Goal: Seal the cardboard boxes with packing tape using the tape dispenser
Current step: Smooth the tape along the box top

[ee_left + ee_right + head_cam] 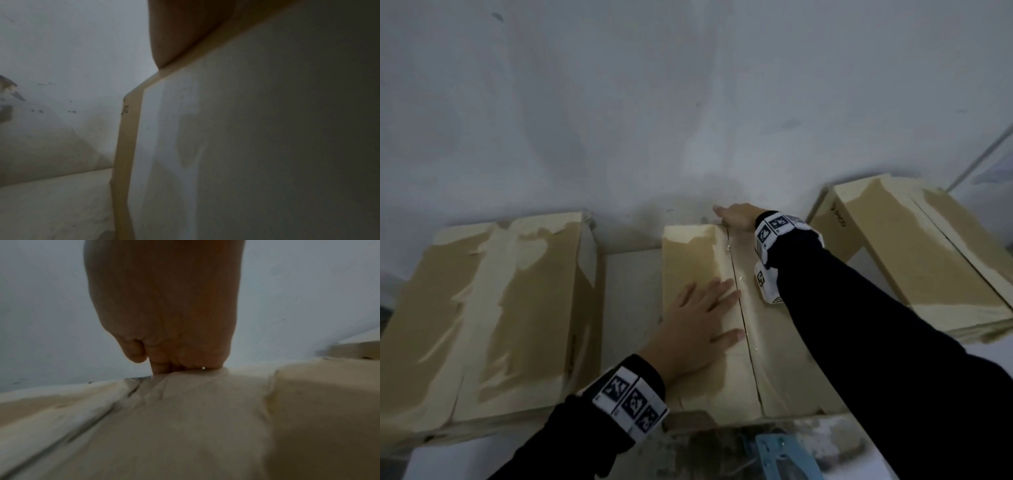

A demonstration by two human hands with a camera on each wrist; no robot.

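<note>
White wall behind — left hand (698, 329) flat on middle box (688, 260).

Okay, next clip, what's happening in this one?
A person is working on the middle cardboard box of three on a white table. The left hand lies flat on its top, beside the centre seam. The right hand reaches to the far end of that seam, fingers bent over the edge. A blue tool, possibly the tape dispenser, lies unheld at the near edge.
</note>
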